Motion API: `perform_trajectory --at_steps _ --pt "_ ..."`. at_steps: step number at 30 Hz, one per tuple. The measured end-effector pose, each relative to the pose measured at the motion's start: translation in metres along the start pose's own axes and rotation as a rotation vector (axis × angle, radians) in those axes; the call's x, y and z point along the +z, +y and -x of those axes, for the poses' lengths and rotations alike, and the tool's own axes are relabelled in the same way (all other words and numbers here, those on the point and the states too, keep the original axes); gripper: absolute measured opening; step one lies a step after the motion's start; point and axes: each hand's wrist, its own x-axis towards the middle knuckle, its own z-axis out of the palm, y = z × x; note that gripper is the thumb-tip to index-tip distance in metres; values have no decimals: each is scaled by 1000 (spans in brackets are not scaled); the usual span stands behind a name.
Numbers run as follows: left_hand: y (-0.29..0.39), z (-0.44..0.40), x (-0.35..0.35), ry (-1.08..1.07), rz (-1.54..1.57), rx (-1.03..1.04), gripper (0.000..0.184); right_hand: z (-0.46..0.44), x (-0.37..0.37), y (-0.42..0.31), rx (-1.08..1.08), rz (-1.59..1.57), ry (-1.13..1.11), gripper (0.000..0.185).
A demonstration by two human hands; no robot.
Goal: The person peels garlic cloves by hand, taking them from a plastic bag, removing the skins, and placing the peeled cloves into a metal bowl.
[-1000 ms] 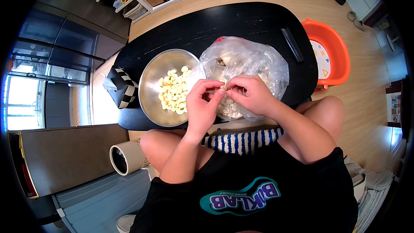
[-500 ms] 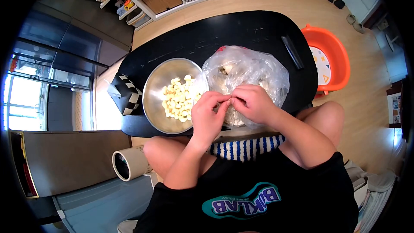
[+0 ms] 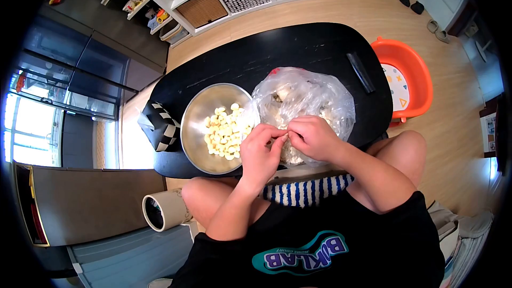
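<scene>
Over the bag's near side: our two hands meet at the fingertips, probably so that loose bits fall onto the bag rather than the desk [image 3: 304, 42].
Left hand [image 3: 258, 153]: nearly closed, with thumb and forefinger pinched on what seems to be a small piece [image 3: 287, 133]; our fingers hide most of it.
Right hand [image 3: 314, 137]: curled, with its thumb and finger tips closed on the same spot from the other side, likely because so small a thing needs both hands to steady and work it.
Bag [image 3: 314, 90]: clear, crumpled plastic, spread wide, with pale, flaky scraps [image 3: 290, 154] showing through and beneath our hands.
Bowl [image 3: 193, 122]: just left of the bag, upright, its wide mouth within easy reach of our left hand.
Garlic [image 3: 226, 133]: pale, clove-like pieces heaped in the bowl towards the bag; we judge them to be garlic.
Bar [image 3: 361, 73]: dark and narrow, right of the bag and apart from it, out of our hands' way.
Box [image 3: 162, 128]: checkered, left of the bag beyond the bowl, a tissue sticking out where we could grab it.
</scene>
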Motion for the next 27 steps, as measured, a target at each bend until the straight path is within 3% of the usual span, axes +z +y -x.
perform_trajectory --at_steps 13,27 --pt "3 -1 -1 2 -8 -7 10 -3 -5 -2 -103 102 -9 12" --pt "3 0 2 1 -17 -10 10 -2 -5 -1 -73 104 16 11"
